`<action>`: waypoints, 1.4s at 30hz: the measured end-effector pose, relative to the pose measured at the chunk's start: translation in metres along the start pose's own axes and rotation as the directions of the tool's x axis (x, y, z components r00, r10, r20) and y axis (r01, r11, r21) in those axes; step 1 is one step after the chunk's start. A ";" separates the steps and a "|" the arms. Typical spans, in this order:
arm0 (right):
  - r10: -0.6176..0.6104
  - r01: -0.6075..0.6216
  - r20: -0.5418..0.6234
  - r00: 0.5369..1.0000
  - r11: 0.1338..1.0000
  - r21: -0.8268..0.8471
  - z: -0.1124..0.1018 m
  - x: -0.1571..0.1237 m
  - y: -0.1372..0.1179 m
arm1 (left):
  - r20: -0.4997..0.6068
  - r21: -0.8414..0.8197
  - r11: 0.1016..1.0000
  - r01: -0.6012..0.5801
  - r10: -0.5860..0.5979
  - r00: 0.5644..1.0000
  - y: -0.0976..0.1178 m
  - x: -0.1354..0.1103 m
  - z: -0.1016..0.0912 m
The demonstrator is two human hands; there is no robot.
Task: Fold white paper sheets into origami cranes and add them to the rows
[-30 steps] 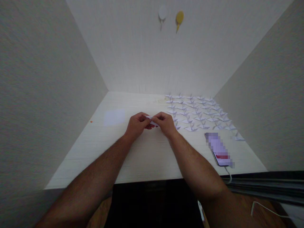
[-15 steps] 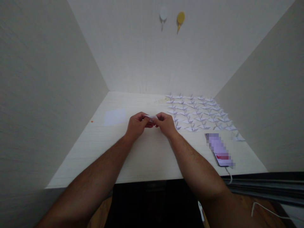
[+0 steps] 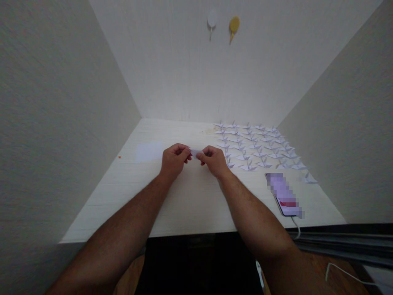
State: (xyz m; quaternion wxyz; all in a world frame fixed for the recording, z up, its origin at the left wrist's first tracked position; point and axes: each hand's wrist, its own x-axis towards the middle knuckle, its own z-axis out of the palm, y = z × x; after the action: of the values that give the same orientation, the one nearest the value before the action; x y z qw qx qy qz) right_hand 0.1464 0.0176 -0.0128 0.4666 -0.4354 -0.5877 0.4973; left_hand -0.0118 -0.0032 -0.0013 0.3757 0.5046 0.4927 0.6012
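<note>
Left hand [image 3: 175,159], moved slightly leftward from the right hand [image 3: 214,159] since half a second ago; the gap between the two is wider, and more of the paper shows.

Folded paper [image 3: 195,153], one piece, small, white: located between the two hands, above the middle of the surface [image 3: 190,200]; exact form blurred. Right fingers: closed narrow, thumb on top, holding the paper's right end. Left fingers: bunched narrow at its left end; whether they grip it or only touch it, cannot tell.

Paper cranes [image 3: 247,167], white, many: arranged in rows on the far right of the surface, the leftmost near ones just beside the right hand. Single crane [image 3: 309,179]: nearer and further right than the rows.

White sheet [image 3: 147,151], flat: on the left, just beside the left hand.

Phone [image 3: 281,194], screen pixelated: near right, lying aslant, white cable [image 3: 296,228] at its near end.

Orange speck [image 3: 119,157]: by the surface's left edge.

Hooks, two, on the far wall [image 3: 172,73]: white hook [image 3: 211,19] left, yellow hook [image 3: 234,24] right.
</note>
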 end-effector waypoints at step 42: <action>-0.080 0.079 -0.014 0.997 0.994 -0.069 0.006 -0.004 0.000 | 0.093 -0.319 0.922 0.221 -0.201 0.975 -0.009 0.001 0.005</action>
State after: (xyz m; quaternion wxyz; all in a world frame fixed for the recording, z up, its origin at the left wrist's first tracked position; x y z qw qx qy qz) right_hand 0.1413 0.0128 -0.0135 0.4758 -0.4313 -0.6174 0.4543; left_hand -0.0077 0.0009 -0.0099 0.5308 0.3965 0.4265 0.6157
